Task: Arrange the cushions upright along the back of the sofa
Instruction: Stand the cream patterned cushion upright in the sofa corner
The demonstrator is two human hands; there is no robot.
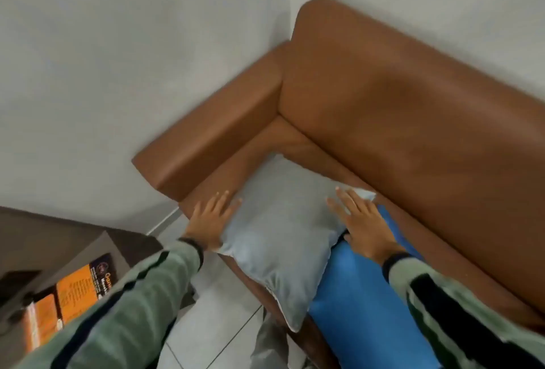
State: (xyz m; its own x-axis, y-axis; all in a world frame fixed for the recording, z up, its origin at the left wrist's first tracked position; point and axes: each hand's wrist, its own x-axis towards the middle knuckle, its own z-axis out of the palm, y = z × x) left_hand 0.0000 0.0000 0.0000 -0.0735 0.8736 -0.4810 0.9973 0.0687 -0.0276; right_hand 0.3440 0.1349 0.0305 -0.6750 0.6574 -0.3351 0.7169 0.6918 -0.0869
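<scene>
Cushions are in hand: our left hand and right hand lie open and flat against opposite sides of the grey cushion, pressing rather than gripping, we judge to steady it. It lies flat at the seat's armrest end, overhanging the front edge of the sofa, its far side overlapping a blue cushion.

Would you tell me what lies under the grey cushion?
The grey cushion lies flat on the sofa seat, its right edge overlapping a blue cushion. Anything else beneath is hidden.
</scene>
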